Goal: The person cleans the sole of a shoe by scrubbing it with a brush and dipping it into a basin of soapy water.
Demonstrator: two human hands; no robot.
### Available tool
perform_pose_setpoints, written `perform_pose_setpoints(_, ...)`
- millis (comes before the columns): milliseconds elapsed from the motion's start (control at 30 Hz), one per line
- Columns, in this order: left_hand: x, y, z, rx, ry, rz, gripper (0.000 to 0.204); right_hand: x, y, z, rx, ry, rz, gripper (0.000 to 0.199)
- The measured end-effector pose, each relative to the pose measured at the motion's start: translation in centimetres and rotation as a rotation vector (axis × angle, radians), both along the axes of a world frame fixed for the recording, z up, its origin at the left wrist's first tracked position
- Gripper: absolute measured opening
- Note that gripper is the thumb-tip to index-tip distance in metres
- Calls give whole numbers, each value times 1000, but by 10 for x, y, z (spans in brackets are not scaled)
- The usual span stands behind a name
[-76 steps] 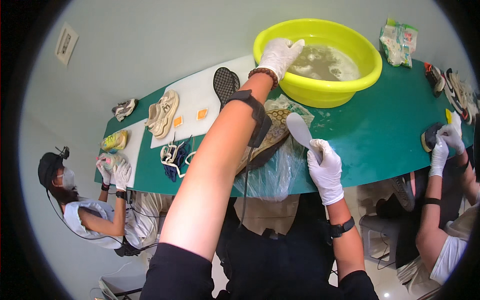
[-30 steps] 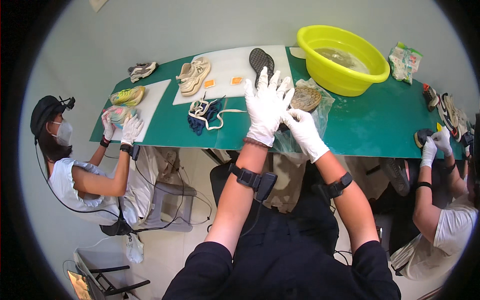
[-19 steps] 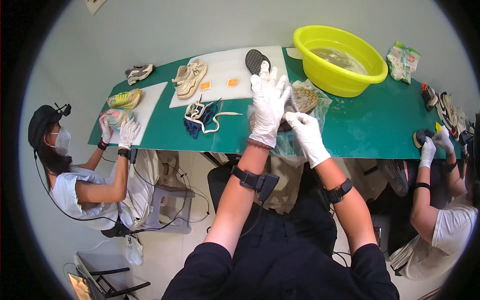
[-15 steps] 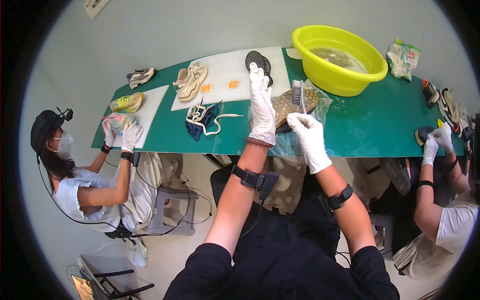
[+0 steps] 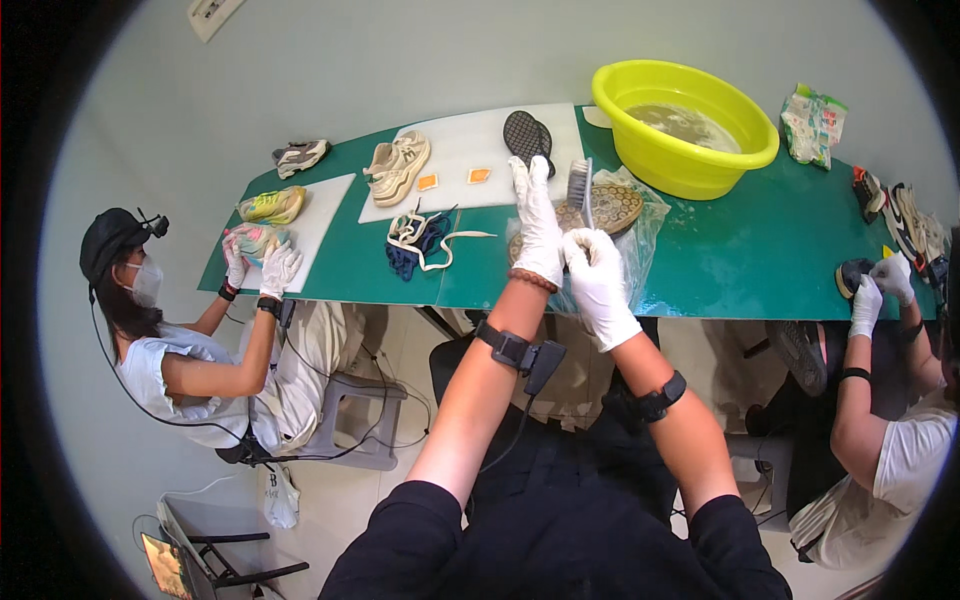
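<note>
My right hand [image 5: 598, 285], in a white glove, is closed around a scrub brush [image 5: 582, 192] with grey bristles, which stands upright above the shoe. Beside it, my left hand [image 5: 538, 230], also gloved, has its fingers stretched out and pointing away from me; its thumb side is close to the brush. Behind both hands a shoe [image 5: 616, 207] lies sole up on a clear plastic bag [image 5: 648, 225], its patterned brown sole partly hidden. Just past my left fingertips are two dark insoles [image 5: 528, 136] on a white board [image 5: 470, 132].
A yellow-green basin [image 5: 688, 178] of cloudy water stands at the back right, with a packet [image 5: 812, 125] beyond it. To the left lie a beige sneaker [image 5: 398, 170], two orange squares [image 5: 478, 176] and tangled laces [image 5: 420, 240]. Co-workers handle shoes at both table ends.
My right hand and the brush have moved left, close against my left hand. The whole view has shifted slightly. My left hand stays stretched out.
</note>
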State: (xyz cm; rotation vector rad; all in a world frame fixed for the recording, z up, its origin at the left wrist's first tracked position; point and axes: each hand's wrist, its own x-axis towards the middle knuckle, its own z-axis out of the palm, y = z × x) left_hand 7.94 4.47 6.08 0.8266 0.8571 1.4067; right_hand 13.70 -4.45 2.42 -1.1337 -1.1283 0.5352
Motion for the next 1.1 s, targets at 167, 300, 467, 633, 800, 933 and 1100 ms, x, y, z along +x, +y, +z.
perform_pose_setpoints(167,-4,25,-16,94,-23,-54,85,-12,-21,-1,26,-177,21,8)
perform_pose_setpoints(300,-1,2,7,184,200,62,88,12,-15,4,21,-21,51,7)
perform_pose_setpoints(467,-4,16,15,470,1267,256,90,15,-27,34,63,-61,-18,22)
perform_pose_setpoints(633,1,6,20,514,1760,174,87,2,-23,42,128,-395,-165,30)
perform_pose_setpoints(800,8,16,11,404,1979,100,73,10,-17,41,68,-368,-129,15)
perform_pose_setpoints(933,5,21,4,421,2008,100,69,11,-10,38,72,-445,-159,13)
perform_pose_setpoints(1100,4,24,-2,475,2148,243,81,16,-16,39,34,-422,-79,13)
